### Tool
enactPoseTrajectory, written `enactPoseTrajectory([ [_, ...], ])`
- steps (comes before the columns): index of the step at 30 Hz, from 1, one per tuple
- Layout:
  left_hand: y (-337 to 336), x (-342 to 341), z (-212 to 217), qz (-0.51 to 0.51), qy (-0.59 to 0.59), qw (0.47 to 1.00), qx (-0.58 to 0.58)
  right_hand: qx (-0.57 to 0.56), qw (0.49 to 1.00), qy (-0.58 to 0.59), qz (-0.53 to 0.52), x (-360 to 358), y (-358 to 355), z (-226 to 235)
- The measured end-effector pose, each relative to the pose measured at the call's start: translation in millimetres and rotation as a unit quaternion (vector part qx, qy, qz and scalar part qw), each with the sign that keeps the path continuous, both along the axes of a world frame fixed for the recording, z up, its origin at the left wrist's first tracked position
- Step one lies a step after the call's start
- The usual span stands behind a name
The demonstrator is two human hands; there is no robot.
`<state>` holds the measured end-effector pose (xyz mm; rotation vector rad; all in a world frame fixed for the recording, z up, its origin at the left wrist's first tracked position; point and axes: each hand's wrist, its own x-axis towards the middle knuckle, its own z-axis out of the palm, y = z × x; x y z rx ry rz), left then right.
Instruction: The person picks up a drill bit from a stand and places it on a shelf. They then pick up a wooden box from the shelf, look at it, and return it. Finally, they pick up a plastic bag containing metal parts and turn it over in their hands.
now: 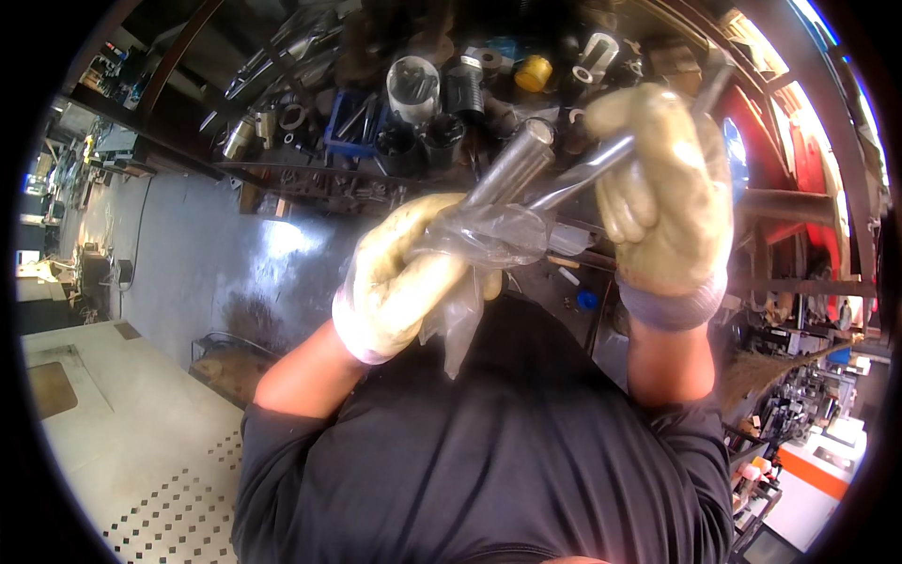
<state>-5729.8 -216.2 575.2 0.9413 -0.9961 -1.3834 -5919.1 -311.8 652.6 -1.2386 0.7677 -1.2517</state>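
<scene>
Both my hands wear cream-coloured gloves. My left hand (pixel 399 268) is closed around a thick, shiny metal bar (pixel 512 167) and crumpled clear plastic film (pixel 490 235). The bar tilts up to the right, and a loose end of the film hangs below that hand. To the right, my right hand (pixel 669 193) is raised and closed on a slim metal rod (pixel 575 180). This rod slants down to the film, and its other end sticks out blurred beyond the glove. Whether its lower tip sits inside the film or only against it, I cannot tell.
Ahead is a cluttered bench with a white tub (pixel 413 89), a black can (pixel 464 89), a blue bin (pixel 353 124) and a yellow container (pixel 533 73). A pale perforated panel (pixel 141 414) stands at lower left, beside grey floor (pixel 193 230). Racks with machine parts (pixel 799 404) line the right.
</scene>
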Motion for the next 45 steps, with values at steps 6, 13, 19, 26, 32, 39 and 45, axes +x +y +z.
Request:
enactPoseTrajectory([
  [6,-9,-12,2,-0.044,0.109,0.993,0.03,0.044,0.993,0.105,0.023,8,2,5],
  [13,-17,-7,-4,-0.051,0.166,0.983,0.066,0.069,0.988,0.063,0.123,-1,-12,-9],
  [19,-19,-4,1,-0.028,0.152,0.985,0.081,0.085,0.979,0.069,0.169,-6,-18,-11],
  [26,-20,-3,0,-0.03,0.12,0.992,0.038,0.115,0.972,0.069,0.191,-12,-22,-6],
  [32,-22,-5,-1,-0.032,0.082,0.996,0.028,0.035,0.972,0.131,0.193,-15,-21,-14],
  [39,-18,1,10,-0.075,0.033,0.996,0.036,0.031,0.953,0.196,0.229,-18,-33,-2],
  [45,-24,3,0,-0.102,0.058,0.993,0.033,-0.018,0.954,0.266,0.139,-17,-22,13],
])
